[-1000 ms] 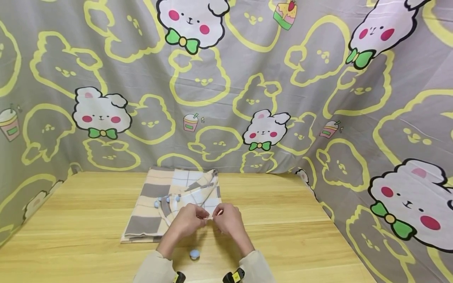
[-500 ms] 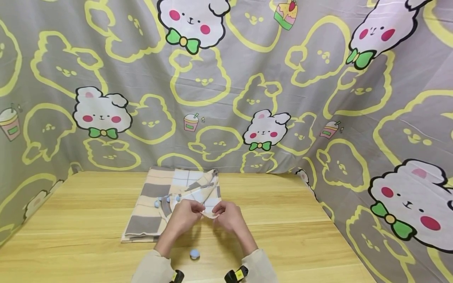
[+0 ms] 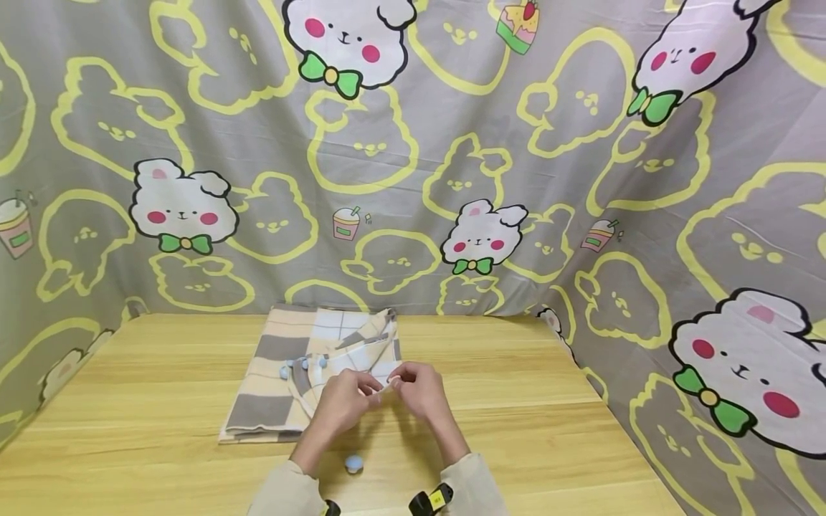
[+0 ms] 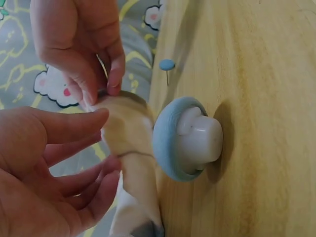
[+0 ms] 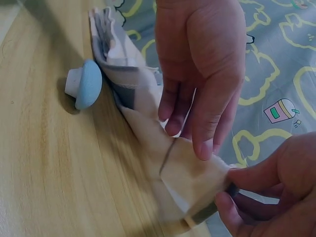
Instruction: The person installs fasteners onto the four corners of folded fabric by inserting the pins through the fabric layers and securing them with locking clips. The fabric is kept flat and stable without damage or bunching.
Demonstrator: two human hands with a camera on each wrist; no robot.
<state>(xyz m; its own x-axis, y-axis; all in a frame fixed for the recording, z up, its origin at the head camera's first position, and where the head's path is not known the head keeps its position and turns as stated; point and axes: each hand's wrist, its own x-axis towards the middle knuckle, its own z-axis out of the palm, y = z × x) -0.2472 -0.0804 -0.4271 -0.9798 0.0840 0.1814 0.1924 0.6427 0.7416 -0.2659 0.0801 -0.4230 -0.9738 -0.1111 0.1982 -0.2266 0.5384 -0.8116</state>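
A folded beige, grey and white plaid blanket (image 3: 258,412) lies on the table, its near right part lifted and gathered. My left hand (image 3: 345,398) holds the edge of the lifted part between thumb and fingers; its thumb lies on the cloth in the right wrist view. My right hand (image 3: 419,390) pinches the blanket's corner (image 5: 212,197) between thumb and fingertips. Several small light-blue caps (image 3: 305,363) sit on the blanket. A mushroom-shaped piece (image 4: 183,140) with a pale blue cap and white base lies on the table between my forearms.
A blue-headed pin (image 4: 167,65) with a thin shaft shows beyond that piece in the left wrist view. The wooden table (image 3: 516,430) meets a grey curtain (image 3: 387,193) with rabbit drawings at the back and sides.
My right hand rises slightly with the blanket corner, and my left hand dips a little, so the edge between them now slants. The mushroom-shaped piece stays on the table.
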